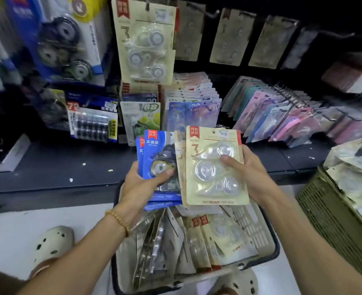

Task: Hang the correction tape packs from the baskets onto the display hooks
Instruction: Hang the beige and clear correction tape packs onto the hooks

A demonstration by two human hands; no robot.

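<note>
My left hand (141, 184) grips a fan of blue correction tape packs (154, 150), thumb across the front one. Beside it my right hand (248, 173) holds a cream three-roll correction tape pack (215, 182) with more cream packs behind it, thumb on the clear blister. Both stacks are above a white basket (254, 228) on the floor that holds several more cream packs. A matching cream pack (146, 43) hangs on a display hook (147, 6) straight above, with more cream packs on hooks to its right.
An olive-green basket (333, 218) with more packs stands at the right. Blue tape packs (69, 39) hang at upper left; rows of pastel packs (282, 116) fill lower hooks. A dark shelf base (58, 167) runs across. My feet in pale clogs (52, 243) stand beside the white basket.
</note>
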